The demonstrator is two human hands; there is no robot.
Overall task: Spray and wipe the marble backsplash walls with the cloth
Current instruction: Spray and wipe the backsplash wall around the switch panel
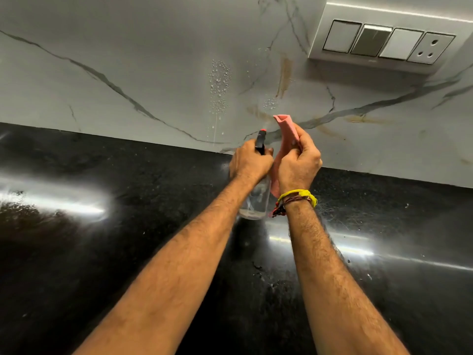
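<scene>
The white marble backsplash with grey veins fills the upper half. Patches of spray droplets cling to it, one streak running down toward the counter. My left hand grips a clear spray bottle with a black and red nozzle pointed at the wall. Beside it, my right hand holds a folded pink cloth upright, close to the wall. Yellow and red threads circle my right wrist.
A glossy black stone counter runs below the wall, with bright light reflections. A switch plate with a socket sticks out of the wall at the upper right. Brownish marks show on the marble near the cloth.
</scene>
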